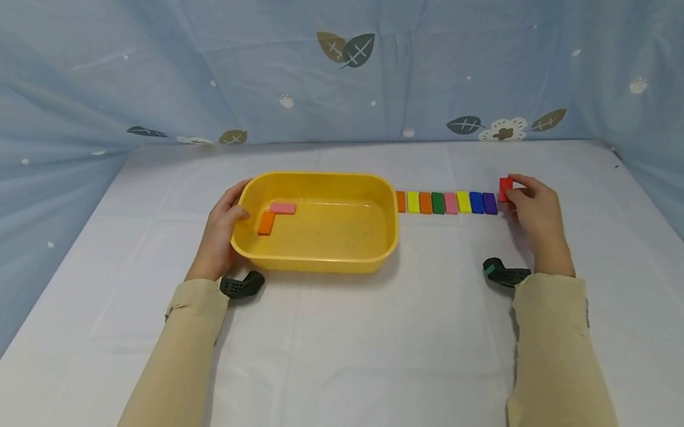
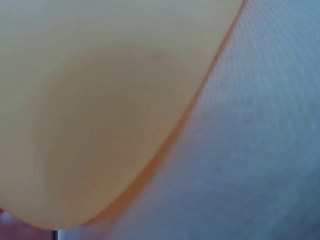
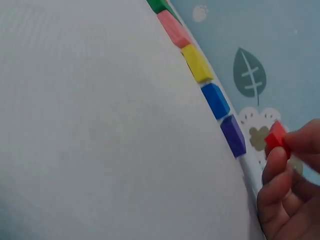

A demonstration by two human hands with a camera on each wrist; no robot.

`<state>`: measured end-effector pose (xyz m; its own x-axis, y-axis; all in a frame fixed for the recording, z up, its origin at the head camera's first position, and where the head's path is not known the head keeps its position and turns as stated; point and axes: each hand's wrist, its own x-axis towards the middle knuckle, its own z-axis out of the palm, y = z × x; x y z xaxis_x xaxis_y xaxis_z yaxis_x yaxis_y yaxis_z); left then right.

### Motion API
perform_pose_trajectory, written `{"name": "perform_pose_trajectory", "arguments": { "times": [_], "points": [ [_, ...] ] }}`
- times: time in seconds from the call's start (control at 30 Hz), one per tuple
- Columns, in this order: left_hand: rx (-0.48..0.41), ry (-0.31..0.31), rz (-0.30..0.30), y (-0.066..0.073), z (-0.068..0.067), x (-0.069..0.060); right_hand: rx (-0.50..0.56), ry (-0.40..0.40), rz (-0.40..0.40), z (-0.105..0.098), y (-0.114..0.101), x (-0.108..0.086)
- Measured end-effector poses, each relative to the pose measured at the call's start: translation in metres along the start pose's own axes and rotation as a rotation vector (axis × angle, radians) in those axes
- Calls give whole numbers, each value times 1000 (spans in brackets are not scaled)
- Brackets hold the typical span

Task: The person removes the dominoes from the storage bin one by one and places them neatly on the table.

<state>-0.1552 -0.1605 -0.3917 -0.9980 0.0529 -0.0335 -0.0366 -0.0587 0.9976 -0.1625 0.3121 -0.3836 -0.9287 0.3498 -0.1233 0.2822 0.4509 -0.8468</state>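
My right hand (image 1: 533,210) pinches a red block (image 1: 505,189) between thumb and fingers, at the right end of a row of coloured blocks. In the right wrist view the red block (image 3: 277,138) stands a little apart from the purple block (image 3: 233,136). Blue (image 3: 216,101), yellow (image 3: 197,64), pink (image 3: 173,28) and green blocks continue the row. My left hand (image 1: 220,234) grips the left end of a yellow basin (image 1: 310,264), thumb over the rim. Inside the basin lie a pink block (image 1: 283,208) and an orange block (image 1: 266,223). Basin plastic (image 2: 110,110) fills much of the left wrist view.
A white cloth (image 1: 350,357) covers the table. Behind it hangs a blue curtain (image 1: 210,33) with leaf prints. The row's leftmost orange block (image 1: 401,201) sits right beside the basin's right end. Dark devices (image 1: 243,285) are worn at both wrists.
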Motion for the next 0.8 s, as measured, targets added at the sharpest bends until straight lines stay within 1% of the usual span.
{"name": "perform_pose_trajectory", "arguments": {
  "times": [0.07, 0.2, 0.47, 0.6, 0.8],
  "points": [
    [-5, -1, 9, -2, -1, 1, -3, -5, 25, -1, 2, 0],
    [3, -4, 20, -3, -2, 3, -42, -11, 49, -2, 3, 2],
    [16, 6, 1, -1, -2, 2, -99, -30, 76, -3, 5, 4],
    [20, 9, 0, -2, -2, 2, -151, -29, 68, -3, 4, 4],
    [9, 3, 9, -2, -2, 2, -182, -26, 53, -3, 3, 2]
  ]
}}
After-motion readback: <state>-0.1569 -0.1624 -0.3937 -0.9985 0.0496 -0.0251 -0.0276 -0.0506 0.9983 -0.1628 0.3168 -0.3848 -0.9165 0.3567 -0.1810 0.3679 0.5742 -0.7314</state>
